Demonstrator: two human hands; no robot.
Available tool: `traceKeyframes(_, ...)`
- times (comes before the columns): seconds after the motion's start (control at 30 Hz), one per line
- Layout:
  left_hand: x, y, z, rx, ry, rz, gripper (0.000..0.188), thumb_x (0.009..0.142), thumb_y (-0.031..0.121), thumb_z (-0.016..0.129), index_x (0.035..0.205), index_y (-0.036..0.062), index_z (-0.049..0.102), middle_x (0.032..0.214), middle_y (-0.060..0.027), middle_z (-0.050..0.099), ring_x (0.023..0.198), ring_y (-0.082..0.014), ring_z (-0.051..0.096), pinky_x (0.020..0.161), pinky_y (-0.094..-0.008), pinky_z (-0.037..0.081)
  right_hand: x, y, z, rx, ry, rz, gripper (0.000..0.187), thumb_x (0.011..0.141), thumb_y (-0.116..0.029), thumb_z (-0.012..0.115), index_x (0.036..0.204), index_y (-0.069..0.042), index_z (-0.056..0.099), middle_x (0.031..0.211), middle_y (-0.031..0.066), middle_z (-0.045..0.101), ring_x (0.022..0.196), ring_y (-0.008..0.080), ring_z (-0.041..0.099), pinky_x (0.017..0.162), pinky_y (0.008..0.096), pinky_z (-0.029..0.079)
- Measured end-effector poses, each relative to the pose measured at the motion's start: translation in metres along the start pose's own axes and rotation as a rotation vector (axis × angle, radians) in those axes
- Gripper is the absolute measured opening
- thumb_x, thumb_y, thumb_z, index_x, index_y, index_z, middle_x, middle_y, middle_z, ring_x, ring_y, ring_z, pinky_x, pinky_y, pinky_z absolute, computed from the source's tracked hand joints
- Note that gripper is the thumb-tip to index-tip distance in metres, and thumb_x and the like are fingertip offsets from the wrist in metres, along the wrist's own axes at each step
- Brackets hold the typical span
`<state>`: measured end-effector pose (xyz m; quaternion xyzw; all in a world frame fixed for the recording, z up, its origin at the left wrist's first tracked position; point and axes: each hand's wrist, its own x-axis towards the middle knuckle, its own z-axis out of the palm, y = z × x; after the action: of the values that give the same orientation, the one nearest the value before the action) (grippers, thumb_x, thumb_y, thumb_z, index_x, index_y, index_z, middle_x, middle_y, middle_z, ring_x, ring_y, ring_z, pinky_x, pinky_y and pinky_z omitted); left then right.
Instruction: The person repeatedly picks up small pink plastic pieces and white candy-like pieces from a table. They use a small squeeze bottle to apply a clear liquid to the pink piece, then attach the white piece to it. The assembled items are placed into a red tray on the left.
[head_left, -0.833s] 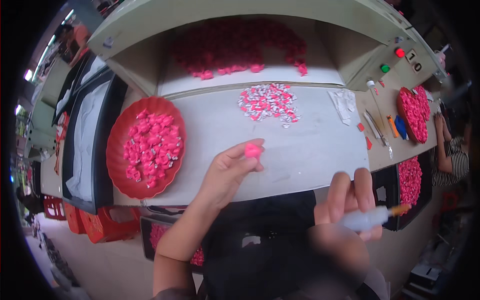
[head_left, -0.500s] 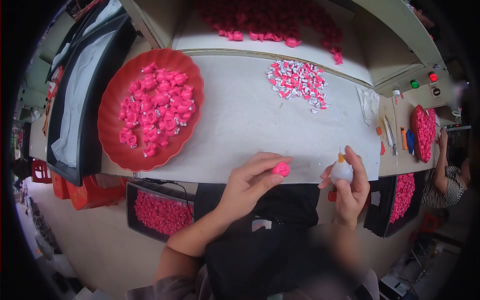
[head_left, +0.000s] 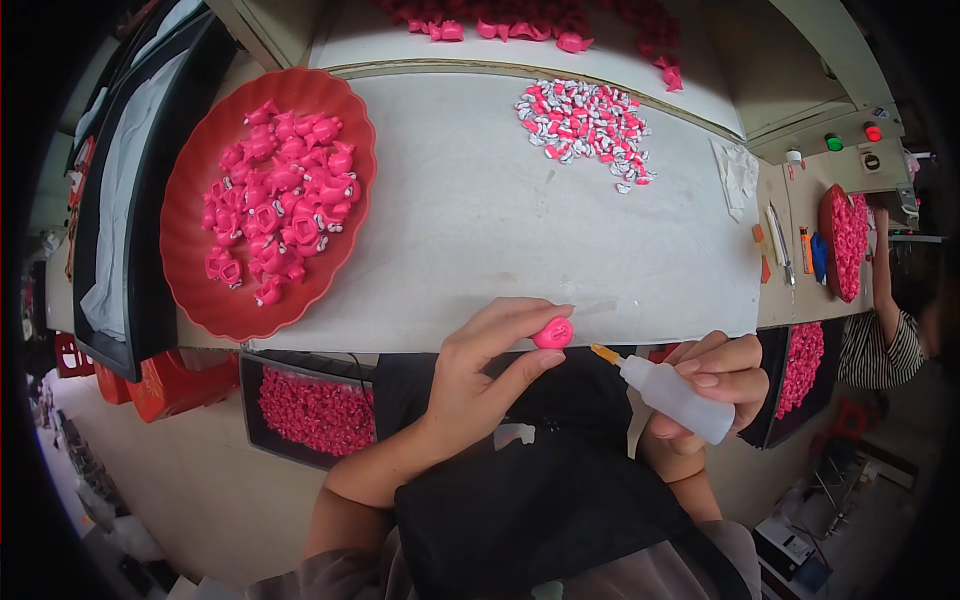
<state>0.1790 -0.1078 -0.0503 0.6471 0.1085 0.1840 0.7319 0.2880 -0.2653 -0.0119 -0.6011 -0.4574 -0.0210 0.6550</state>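
Pink piece (head_left: 552, 333) stays pinched in your left hand (head_left: 478, 368). Your right hand (head_left: 728, 378) grips the whitish bottle (head_left: 685, 402), now tipped, its orange nozzle (head_left: 606, 354) lined up just right of the piece.

Left hand (head_left: 490, 370) pinches pink piece (head_left: 553, 334); right hand (head_left: 715, 385) grips bottle (head_left: 680, 398).

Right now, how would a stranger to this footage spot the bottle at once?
Find the pale worktop and its near edge, right of centre. There the right hand grips a tilted squeeze bottle, its tip pointing toward the left hand. Its whitish body and amber nozzle set it apart from the pink piece held there.
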Motion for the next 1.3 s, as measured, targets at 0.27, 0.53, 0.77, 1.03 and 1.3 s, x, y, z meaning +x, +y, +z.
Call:
traceKeyframes(0.27,0.0,0.004,0.002,0.039,-0.028,0.01,0.031,0.075,0.003,0.065,0.105,0.0009,0.06,0.1,-0.0126,0.058,0.089,-0.0204,0.057,0.078,-0.0279,0.045,-0.001,0.004,0.005,-0.049,-0.003,-0.071,0.045,0.06,-0.025,0.082,0.084,-0.006,0.049,0.08,0.0062,0.048,0.059,0.0107,0.047,0.05,0.0195,0.041)
traceKeyframes(0.53,0.003,0.005,0.004,0.259,-0.015,0.158,0.031,0.073,-0.001,0.064,0.104,-0.0008,0.06,0.101,-0.0141,0.057,0.089,-0.0234,0.058,0.077,-0.0285,0.046,0.0,-0.003,-0.001,-0.143,-0.089,-0.057,0.044,0.059,-0.024,0.082,0.083,-0.007,0.05,0.079,0.0055,0.049,0.058,0.0102,0.047,0.05,0.0193,0.041)
traceKeyframes(0.77,0.004,0.007,0.005,0.238,-0.041,0.166,0.03,0.074,-0.003,0.062,0.104,-0.0014,0.059,0.102,-0.0143,0.057,0.089,-0.0237,0.058,0.076,-0.0284,0.046,-0.001,-0.002,0.0,-0.015,-0.009,0.005,0.046,0.055,-0.021,0.084,0.084,-0.008,0.051,0.082,0.0056,0.051,0.059,0.0114,0.05,0.051,0.0209,0.043)
traceKeyframes(1.03,0.002,0.007,0.003,0.216,-0.063,0.108,0.028,0.073,-0.002,0.062,0.101,-0.0016,0.06,0.104,-0.0137,0.058,0.094,-0.0221,0.057,0.079,-0.0285,0.046,-0.001,0.0,0.005,-0.038,-0.026,-0.017,0.046,0.056,-0.024,0.084,0.082,-0.007,0.05,0.079,0.0046,0.048,0.057,0.0097,0.048,0.049,0.0196,0.041)
traceKeyframes(1.3,0.003,-0.001,0.002,0.015,-0.069,-0.02,0.027,0.079,0.0,0.058,0.106,-0.002,0.057,0.103,-0.0128,0.057,0.088,-0.0204,0.058,0.079,-0.029,0.045,0.005,0.014,-0.009,0.074,0.022,0.008,0.045,0.057,-0.019,0.083,0.085,-0.006,0.052,0.083,0.0087,0.051,0.062,0.013,0.052,0.052,0.0217,0.043)
